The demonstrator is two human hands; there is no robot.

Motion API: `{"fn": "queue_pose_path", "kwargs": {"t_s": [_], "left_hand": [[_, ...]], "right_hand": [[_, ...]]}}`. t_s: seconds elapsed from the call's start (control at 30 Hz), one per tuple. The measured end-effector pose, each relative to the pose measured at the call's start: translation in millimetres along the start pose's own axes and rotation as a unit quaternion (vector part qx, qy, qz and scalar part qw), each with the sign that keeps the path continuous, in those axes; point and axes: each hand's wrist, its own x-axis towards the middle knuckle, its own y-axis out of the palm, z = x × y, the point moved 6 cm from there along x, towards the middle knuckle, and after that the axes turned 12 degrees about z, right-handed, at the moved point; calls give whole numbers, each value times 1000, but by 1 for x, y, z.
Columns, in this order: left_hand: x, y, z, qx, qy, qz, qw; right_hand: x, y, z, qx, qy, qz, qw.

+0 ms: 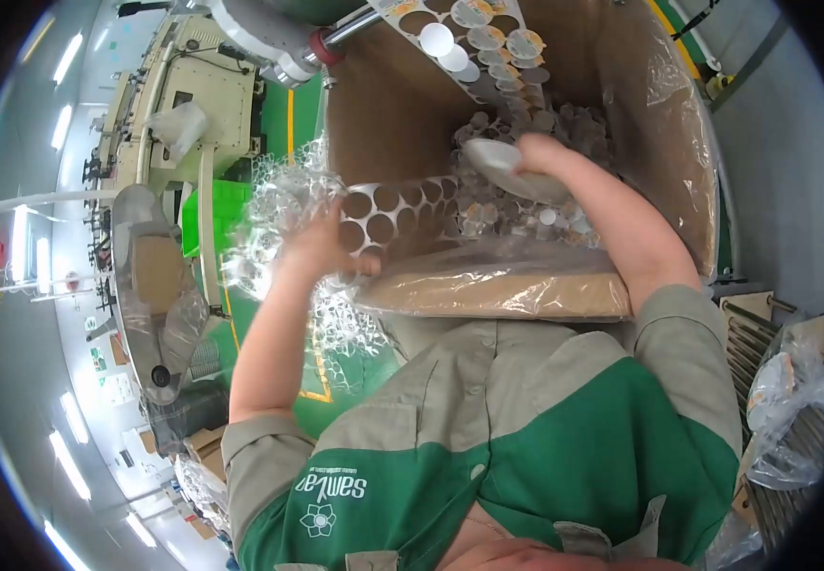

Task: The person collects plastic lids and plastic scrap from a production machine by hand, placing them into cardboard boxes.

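Note:
My left hand (322, 243) is closed on a white punched strip (381, 228) with rows of round holes, at the left edge of a large lined box. Around that hand hangs a crumpled bundle of similar scrap webbing (274, 214), blurred by motion. Inside the box, my right hand (540, 157) grips the rim of a shallow whitish dish (500, 164). Below the dish lies a heap of small round lids (578, 133), some printed, some plain. Another strip (474, 33), with printed discs on it, runs down into the box from the top.
The cardboard box (383, 114) has a clear plastic liner, folded over its near flap (498, 293). Above it reaches a metal machine arm (284, 43). A green crate (217, 217) and a beige machine (188, 90) stand left. Rollers (755, 352) with plastic bags are at right.

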Motion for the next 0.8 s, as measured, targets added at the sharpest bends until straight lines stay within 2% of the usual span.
{"fn": "queue_pose_path", "kwargs": {"t_s": [0.03,0.07,0.1,0.13,0.17,0.2,0.23,0.27,0.3,0.33,0.37,0.4,0.43,0.47,0.5,0.53,0.6,0.67,0.7,0.73,0.77,0.8], "left_hand": [[21,32,11,-25,66,-133,989],[22,23,15,-22,72,-134,988],[21,15,21,-55,47,-91,993],[15,10,29,-89,19,-45,995],[-6,-9,30,-172,62,-70,981],[-25,-21,35,-254,101,-96,957],[-26,-15,45,-460,180,-56,867],[-59,-42,41,-400,204,-70,891],[-76,-52,48,-466,233,-88,849],[-90,-59,51,-559,229,-52,795],[-110,-69,67,-556,206,-127,795],[-140,-74,81,-652,120,-226,714],[-159,-81,97,-665,187,-259,675],[-171,-76,123,-673,78,-389,624],[-177,-75,142,-707,114,-368,593],[-179,-73,162,-696,68,-405,589],[-187,-68,167,-687,15,-412,598],[-188,-64,170,-693,18,-409,594],[-190,-61,176,-696,20,-410,589],[-191,-52,197,-716,60,-395,572],[-203,-45,216,-746,25,-418,518],[-218,-40,227,-771,-10,-438,462]], "right_hand": [[-20,-35,27,71,-62,-36,995],[-43,-71,54,111,-141,-82,980],[-57,-99,69,204,-200,-105,953],[-84,-123,87,374,-231,-74,895],[-110,-144,105,480,-288,-56,827],[-123,-157,115,558,-390,-35,732],[-126,-153,124,629,-460,57,624],[-131,-151,130,680,-516,146,500],[-117,-131,127,681,-519,208,473],[-93,-96,114,679,-520,266,446],[-47,-45,78,690,-371,224,580],[-10,9,27,672,-205,172,691],[8,51,-36,509,-41,91,855],[23,75,-87,87,80,24,993],[-11,70,-98,53,214,3,975],[-6,60,-105,55,211,3,976],[-5,46,-112,-59,216,105,969],[-17,-12,-57,-54,124,46,990],[-20,-46,-26,-5,0,26,1000],[-45,-85,13,76,-61,9,995],[-70,-114,44,240,-144,4,960],[-91,-133,66,397,-223,-1,891]]}}
